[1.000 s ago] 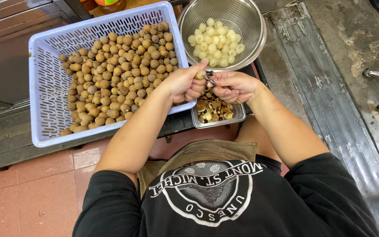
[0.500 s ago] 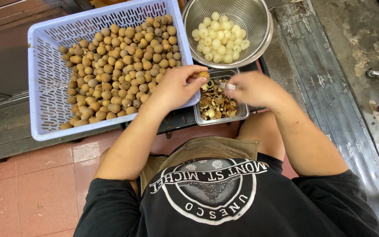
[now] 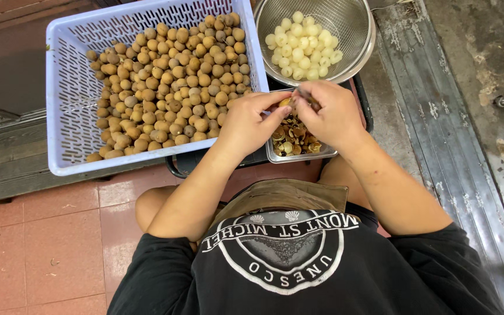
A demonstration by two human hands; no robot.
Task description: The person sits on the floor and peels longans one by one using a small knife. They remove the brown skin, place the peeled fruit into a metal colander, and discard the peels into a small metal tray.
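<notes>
Two hands meet over the small metal tray [image 3: 328,155] of brown shells. I see my left hand [image 3: 251,123] and right hand [image 3: 328,114] pinching one small brown fruit [image 3: 286,102] between their fingertips, both grips narrow on it. The fruit sits dead between them, equally near each. The blue basket [image 3: 59,105] of unpeeled fruit lies left; the metal strainer [image 3: 354,26] of peeled white fruit lies just beyond, far side.

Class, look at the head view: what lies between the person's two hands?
In the head view, a small brown fruit sits pinched between the left hand and right hand, above the metal tray of shells.
</notes>
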